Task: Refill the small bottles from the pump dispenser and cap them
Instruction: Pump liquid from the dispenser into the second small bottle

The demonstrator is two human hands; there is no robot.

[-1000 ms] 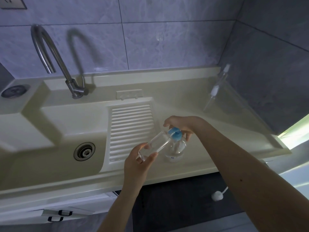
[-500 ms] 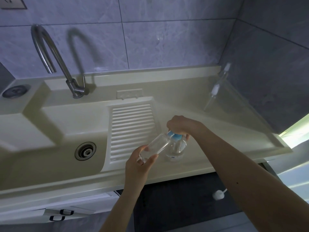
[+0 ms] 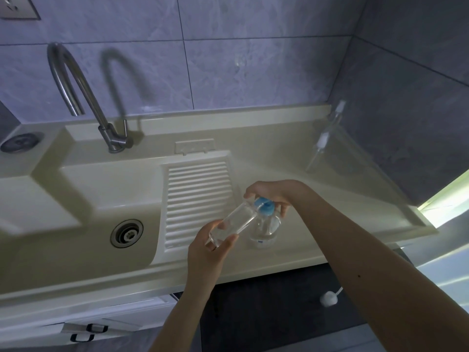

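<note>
Faucet (image 3: 76,97) and drain (image 3: 126,233) occupy the left of the frame; the ribbed drainboard (image 3: 199,199) lies at centre. Just right of it, the left hand (image 3: 210,252) grips the base of a clear small bottle (image 3: 234,222), fingers and thumb curled round it, tilting its open mouth up to the blue pump head (image 3: 264,208). The pump dispenser (image 3: 265,228) stands on the sink counter (image 3: 330,212). The right hand (image 3: 274,195) rests on the pump head with fingers curled over it. At upper right, another clear bottle (image 3: 322,146) with a white fitting stands apart by the wall.

Step in hand, by judgement: filling. The liquid level is too faint to read. The next move calls for steady mouth-to-nozzle alignment during pressing, then capping; no cap is visible.
</note>
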